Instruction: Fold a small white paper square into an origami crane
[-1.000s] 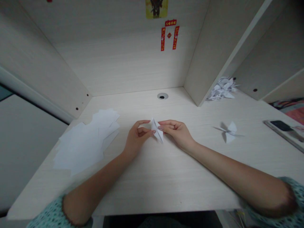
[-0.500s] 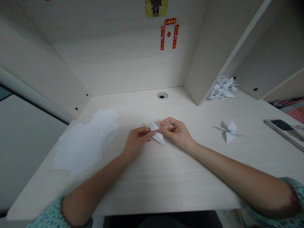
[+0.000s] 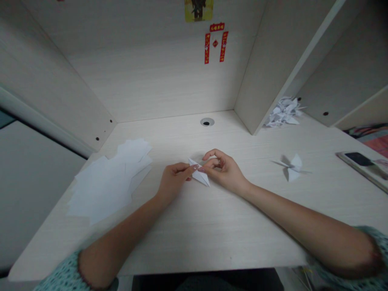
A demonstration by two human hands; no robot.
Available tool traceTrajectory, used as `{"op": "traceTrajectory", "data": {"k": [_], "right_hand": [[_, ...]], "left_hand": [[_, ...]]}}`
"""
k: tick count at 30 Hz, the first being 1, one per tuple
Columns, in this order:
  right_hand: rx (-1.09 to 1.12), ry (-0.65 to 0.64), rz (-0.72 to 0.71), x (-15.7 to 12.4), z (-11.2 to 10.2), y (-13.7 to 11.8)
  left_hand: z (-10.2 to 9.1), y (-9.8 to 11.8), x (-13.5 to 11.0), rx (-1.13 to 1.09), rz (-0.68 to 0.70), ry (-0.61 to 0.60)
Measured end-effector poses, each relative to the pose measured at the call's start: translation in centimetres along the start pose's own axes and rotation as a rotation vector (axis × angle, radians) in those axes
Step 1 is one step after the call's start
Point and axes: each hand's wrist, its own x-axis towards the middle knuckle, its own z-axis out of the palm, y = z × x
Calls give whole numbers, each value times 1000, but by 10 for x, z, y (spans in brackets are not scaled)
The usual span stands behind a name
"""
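A small white folded paper piece (image 3: 200,176) lies low on the pale wooden desk (image 3: 188,226) at its middle. My left hand (image 3: 173,180) pinches its left side, fingers closed on the paper. My right hand (image 3: 223,170) meets it from the right, fingertips pressed on the paper's upper edge, the other fingers curled. Both forearms stretch in from the near corners, with teal patterned sleeves at the elbows.
A loose stack of white sheets (image 3: 106,182) lies on the left. A finished white paper crane (image 3: 290,167) sits to the right, a heap of cranes (image 3: 283,113) behind the divider panel. A phone (image 3: 360,161) rests at the far right. A cable hole (image 3: 207,121) is at the back.
The folded paper has been lowered and flattened toward the desk. My left fingers have closed over it and my right fingers have shifted onto its upper edge.
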Motion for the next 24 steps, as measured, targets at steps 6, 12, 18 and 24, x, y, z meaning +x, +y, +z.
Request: {"op": "traceTrajectory", "data": {"k": [6, 12, 18, 24], "right_hand": [[79, 18, 103, -1, 2, -2], [17, -108, 189, -4, 5, 2], [45, -134, 186, -6, 7, 1], [50, -129, 192, -7, 9, -1]], "left_hand": [[4, 6, -4, -51, 83, 80], [7, 8, -7, -27, 122, 97], [6, 10, -7, -15, 80, 71], [3, 9, -5, -163, -6, 87]]}}
